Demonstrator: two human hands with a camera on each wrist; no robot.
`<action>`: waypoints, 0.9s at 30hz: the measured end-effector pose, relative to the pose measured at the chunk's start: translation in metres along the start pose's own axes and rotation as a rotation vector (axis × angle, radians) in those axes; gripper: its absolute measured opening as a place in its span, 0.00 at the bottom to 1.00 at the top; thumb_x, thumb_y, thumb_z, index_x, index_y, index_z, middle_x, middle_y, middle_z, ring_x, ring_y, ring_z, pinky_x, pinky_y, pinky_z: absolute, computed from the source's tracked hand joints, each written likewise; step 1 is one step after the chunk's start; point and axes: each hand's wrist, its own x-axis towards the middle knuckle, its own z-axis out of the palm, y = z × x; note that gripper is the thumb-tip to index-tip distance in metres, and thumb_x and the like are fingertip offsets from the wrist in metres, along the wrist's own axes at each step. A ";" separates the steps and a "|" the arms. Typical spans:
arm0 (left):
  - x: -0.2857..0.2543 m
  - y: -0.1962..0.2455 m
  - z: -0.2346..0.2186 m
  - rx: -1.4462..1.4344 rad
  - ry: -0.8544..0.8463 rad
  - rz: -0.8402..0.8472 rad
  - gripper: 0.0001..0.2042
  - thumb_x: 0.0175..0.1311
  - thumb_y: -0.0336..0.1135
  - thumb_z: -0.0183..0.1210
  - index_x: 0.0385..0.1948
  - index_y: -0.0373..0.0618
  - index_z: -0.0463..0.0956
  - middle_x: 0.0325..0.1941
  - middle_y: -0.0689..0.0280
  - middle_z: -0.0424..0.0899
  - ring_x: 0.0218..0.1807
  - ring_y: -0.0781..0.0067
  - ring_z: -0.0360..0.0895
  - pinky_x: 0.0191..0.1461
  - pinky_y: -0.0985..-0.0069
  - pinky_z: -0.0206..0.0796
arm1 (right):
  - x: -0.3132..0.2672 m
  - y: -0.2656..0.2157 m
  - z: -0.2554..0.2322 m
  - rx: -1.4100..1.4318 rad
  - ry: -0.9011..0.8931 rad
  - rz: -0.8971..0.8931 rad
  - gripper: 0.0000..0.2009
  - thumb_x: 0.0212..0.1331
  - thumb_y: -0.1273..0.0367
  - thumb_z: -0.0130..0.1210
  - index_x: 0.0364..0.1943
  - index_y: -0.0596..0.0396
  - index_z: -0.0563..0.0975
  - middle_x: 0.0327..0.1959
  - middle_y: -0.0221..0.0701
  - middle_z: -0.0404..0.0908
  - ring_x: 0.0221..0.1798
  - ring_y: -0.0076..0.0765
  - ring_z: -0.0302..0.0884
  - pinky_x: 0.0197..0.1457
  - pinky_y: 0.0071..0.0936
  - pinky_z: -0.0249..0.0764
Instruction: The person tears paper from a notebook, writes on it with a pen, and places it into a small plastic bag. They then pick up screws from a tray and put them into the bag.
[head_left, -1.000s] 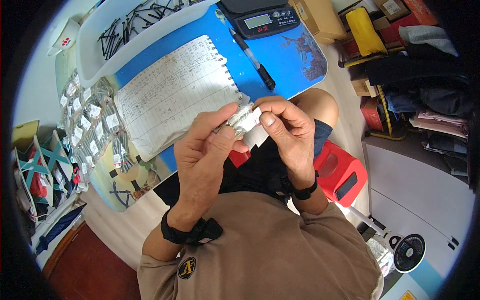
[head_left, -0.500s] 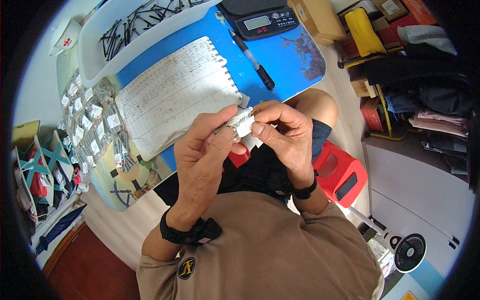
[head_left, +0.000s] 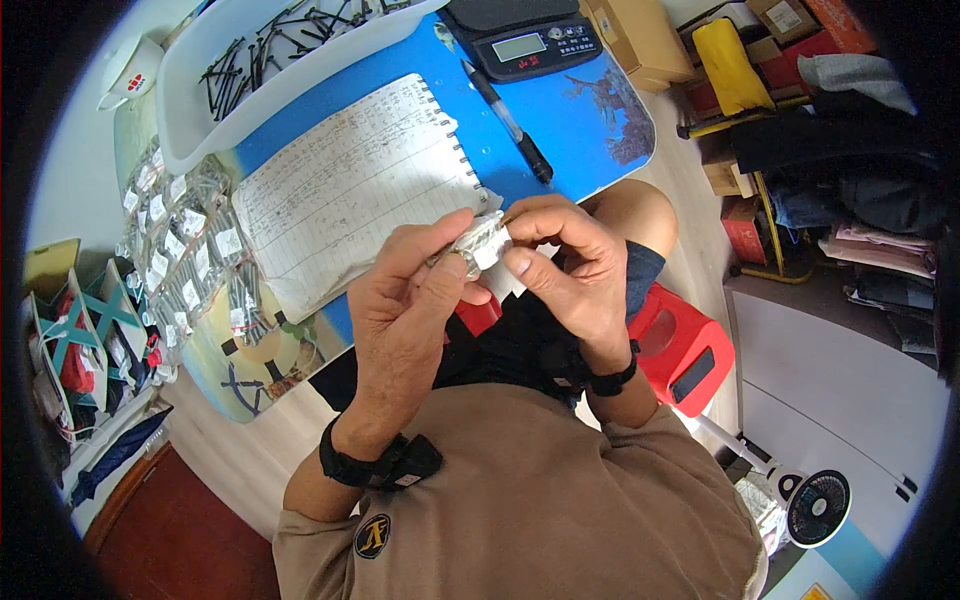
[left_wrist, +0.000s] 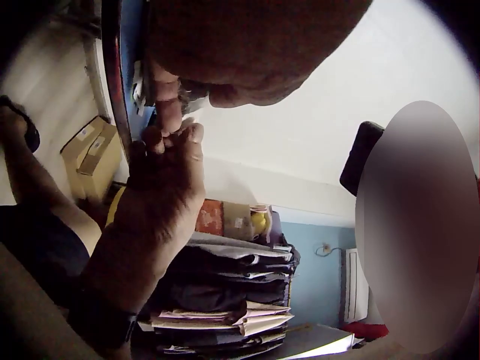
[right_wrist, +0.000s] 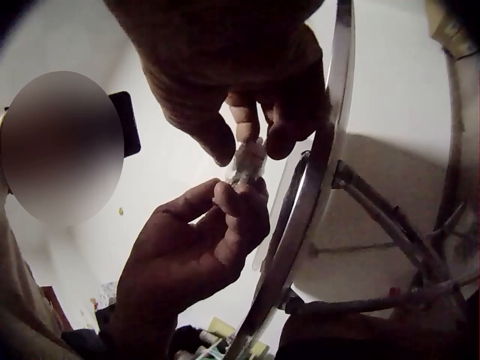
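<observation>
In front of the body, my left hand (head_left: 410, 305) grips a small clear plastic bag (head_left: 468, 243) with silvery contents and a white label (head_left: 491, 253) on its side. The contents' exact kind is too small to read. My right hand (head_left: 578, 268) holds the bag's other end, its thumb tip right at the label's edge and forefinger bent above it. In the right wrist view, thumb and fingers of the right hand come down around the bag (right_wrist: 247, 160), while the left hand (right_wrist: 196, 251) pinches it from below. The left wrist view mostly hides the bag behind fingers.
On the blue table lie a handwritten spiral notebook (head_left: 350, 190), a pen (head_left: 508, 122) and a digital scale (head_left: 530, 45). A white tub (head_left: 300, 85) contains dark screws. Several labelled bags of screws (head_left: 190, 240) lie at the left. A red stool (head_left: 680, 345) stands at the right.
The right thumb and forefinger have shifted on the label, from its outer edge inward and slightly down, and stand wider apart now. The left hand keeps its grip, nearly still.
</observation>
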 end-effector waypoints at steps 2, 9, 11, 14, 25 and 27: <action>0.000 0.000 0.001 0.005 0.000 0.000 0.15 0.73 0.27 0.51 0.57 0.32 0.76 0.48 0.60 0.81 0.44 0.76 0.80 0.44 0.79 0.79 | 0.001 -0.004 0.003 -0.109 -0.042 -0.039 0.06 0.55 0.77 0.67 0.36 0.59 0.82 0.39 0.32 0.83 0.41 0.28 0.79 0.46 0.25 0.73; -0.001 0.000 0.003 0.066 -0.015 0.008 0.15 0.71 0.25 0.52 0.56 0.33 0.77 0.49 0.61 0.79 0.44 0.77 0.80 0.45 0.80 0.78 | -0.005 0.001 0.005 -0.198 -0.031 -0.080 0.06 0.55 0.76 0.66 0.35 0.58 0.81 0.40 0.36 0.82 0.41 0.34 0.80 0.46 0.28 0.74; -0.001 -0.002 0.002 0.056 -0.013 0.007 0.15 0.71 0.25 0.52 0.56 0.33 0.77 0.49 0.61 0.79 0.44 0.77 0.80 0.45 0.80 0.78 | -0.005 -0.001 0.006 -0.270 -0.033 -0.097 0.06 0.55 0.76 0.65 0.35 0.58 0.81 0.41 0.38 0.82 0.42 0.39 0.82 0.46 0.30 0.75; -0.001 -0.003 0.000 0.048 -0.012 -0.005 0.15 0.71 0.25 0.52 0.56 0.34 0.77 0.48 0.61 0.80 0.43 0.77 0.80 0.45 0.80 0.78 | -0.006 -0.001 0.005 -0.301 -0.064 -0.091 0.05 0.56 0.76 0.62 0.36 0.58 0.80 0.41 0.39 0.82 0.41 0.42 0.82 0.44 0.32 0.76; -0.004 0.000 -0.001 -0.007 0.007 -0.106 0.15 0.70 0.22 0.51 0.57 0.35 0.75 0.50 0.60 0.82 0.44 0.81 0.80 0.48 0.83 0.76 | -0.009 -0.002 0.017 -0.333 -0.091 -0.099 0.08 0.56 0.77 0.59 0.39 0.57 0.78 0.43 0.41 0.81 0.38 0.47 0.83 0.40 0.35 0.78; -0.002 -0.002 -0.001 -0.013 -0.009 -0.075 0.14 0.73 0.27 0.50 0.57 0.36 0.75 0.51 0.61 0.81 0.48 0.77 0.80 0.50 0.78 0.78 | -0.010 0.000 0.020 -0.319 -0.099 -0.112 0.08 0.56 0.78 0.59 0.40 0.57 0.78 0.44 0.42 0.82 0.38 0.48 0.83 0.41 0.36 0.78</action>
